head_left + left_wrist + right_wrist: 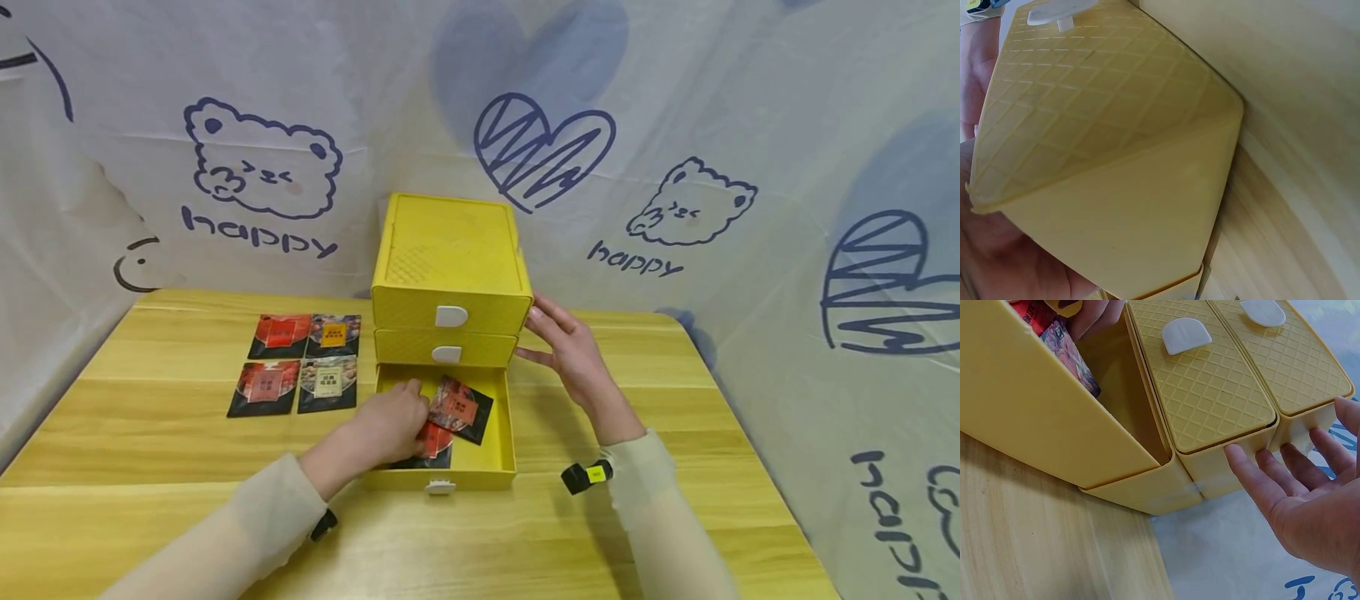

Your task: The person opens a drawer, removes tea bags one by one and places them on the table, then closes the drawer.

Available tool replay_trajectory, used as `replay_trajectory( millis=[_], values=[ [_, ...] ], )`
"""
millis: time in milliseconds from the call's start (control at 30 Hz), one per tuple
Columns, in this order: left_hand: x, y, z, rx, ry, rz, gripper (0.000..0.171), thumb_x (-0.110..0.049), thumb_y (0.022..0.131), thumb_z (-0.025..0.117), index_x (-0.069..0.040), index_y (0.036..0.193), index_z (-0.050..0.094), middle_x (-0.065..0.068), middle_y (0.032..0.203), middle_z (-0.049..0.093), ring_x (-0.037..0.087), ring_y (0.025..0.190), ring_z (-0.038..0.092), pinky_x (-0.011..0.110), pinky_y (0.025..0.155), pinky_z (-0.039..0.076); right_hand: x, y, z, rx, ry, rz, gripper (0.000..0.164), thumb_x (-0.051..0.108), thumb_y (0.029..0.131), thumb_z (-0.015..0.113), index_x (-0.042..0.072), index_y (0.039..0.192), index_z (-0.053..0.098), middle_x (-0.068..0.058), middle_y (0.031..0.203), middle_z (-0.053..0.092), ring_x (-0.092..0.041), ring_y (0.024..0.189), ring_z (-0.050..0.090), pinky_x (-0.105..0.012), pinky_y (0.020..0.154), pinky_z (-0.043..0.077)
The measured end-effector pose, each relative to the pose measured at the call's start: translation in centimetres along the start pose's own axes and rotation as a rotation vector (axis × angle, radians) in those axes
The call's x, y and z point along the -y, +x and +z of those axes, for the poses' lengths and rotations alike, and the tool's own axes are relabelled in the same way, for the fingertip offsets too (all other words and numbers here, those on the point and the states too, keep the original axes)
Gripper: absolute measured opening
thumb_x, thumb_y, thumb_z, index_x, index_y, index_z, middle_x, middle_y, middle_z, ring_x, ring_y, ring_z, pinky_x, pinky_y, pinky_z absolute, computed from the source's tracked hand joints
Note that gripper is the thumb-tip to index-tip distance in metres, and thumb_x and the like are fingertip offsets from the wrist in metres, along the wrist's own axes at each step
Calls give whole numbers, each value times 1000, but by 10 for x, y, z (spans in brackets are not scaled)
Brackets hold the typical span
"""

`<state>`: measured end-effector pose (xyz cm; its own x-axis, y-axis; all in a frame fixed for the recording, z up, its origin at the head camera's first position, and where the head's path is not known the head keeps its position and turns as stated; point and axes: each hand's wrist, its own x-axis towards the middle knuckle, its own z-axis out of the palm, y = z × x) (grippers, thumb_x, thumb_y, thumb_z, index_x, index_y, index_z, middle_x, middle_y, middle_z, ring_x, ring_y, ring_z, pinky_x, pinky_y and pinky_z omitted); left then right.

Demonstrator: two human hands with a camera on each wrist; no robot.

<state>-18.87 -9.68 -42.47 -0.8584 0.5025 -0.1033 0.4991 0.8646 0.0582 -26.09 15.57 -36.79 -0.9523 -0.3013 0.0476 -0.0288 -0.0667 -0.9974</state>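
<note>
A yellow drawer unit [453, 242] with white handles stands at the middle of the table, its bottom drawer [507, 429] pulled out. Inside that drawer lie a black-and-red packet [463, 410] and, nearer the front, a red and black packet [437, 446]. My left hand [393, 421] reaches into the drawer over the front packet; its fingertips are hidden, so whether they pinch it cannot be told. At the unit's right side is my right hand [573, 358], with fingers spread and extended and fingertips against the yellow side wall [1216, 472].
Several flat packets lie in two rows left of the unit, among them a red one [281, 335] and one with a cream label [327, 383]. A printed cloth [420, 100] hangs behind the wooden table [150, 450].
</note>
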Motion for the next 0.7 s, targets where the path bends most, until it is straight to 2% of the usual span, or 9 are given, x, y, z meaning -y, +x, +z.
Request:
replay_trajectory(
  millis=[400, 700],
  values=[
    [-2, -1, 1, -34, -26, 18, 57, -43, 66, 78, -4, 102, 58, 10, 95, 47, 20, 79, 46, 32, 61, 51, 0, -2, 0, 14, 7, -11, 52, 36, 89, 55, 22, 136, 40, -2, 141, 36, -20, 119, 39, -52, 87, 45],
    [-1, -3, 3, -111, -75, 38, 62, -38, 61, 82, -3, 106, 57, 8, 92, 46, 18, 78, 45, 27, 57, 49, 0, -1, -1, 13, 0, -9, 52, 38, 88, 56, 23, 136, 41, -2, 141, 36, -19, 119, 40, -50, 86, 46]
  ],
)
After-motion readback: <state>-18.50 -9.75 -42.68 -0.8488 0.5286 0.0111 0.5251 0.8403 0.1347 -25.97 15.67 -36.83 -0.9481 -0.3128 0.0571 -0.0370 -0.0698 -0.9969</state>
